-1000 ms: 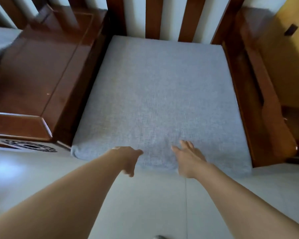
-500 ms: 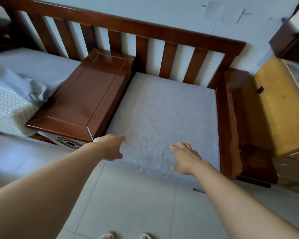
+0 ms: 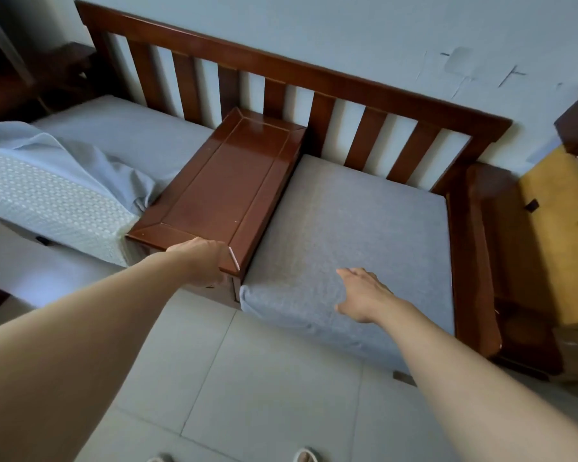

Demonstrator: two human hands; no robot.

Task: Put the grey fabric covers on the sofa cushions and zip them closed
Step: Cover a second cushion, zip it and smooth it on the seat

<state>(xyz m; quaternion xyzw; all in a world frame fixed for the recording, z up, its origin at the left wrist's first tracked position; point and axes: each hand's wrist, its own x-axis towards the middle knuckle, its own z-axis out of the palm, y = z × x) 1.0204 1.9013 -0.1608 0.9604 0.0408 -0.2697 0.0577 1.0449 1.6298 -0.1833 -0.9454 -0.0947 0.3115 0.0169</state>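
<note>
Covered grey cushion (image 3: 354, 235) sits seated in the sofa frame (image 3: 474, 261). Right hand (image 3: 364, 295) spread flat on its front edge, likely smoothing. Left hand (image 3: 202, 260) by the wooden console (image 3: 221, 191), fingers hidden; grip unclear. Uncovered cushion (image 3: 47, 201) with loose cover (image 3: 80, 155) waits left.

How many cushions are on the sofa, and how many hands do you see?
Grey fabric-covered sofa cushions: 2, right seat and left seat
White dotted cushion, grey cover half on: 1
Hands: 2, left hand and right hand
Total: 5
</note>
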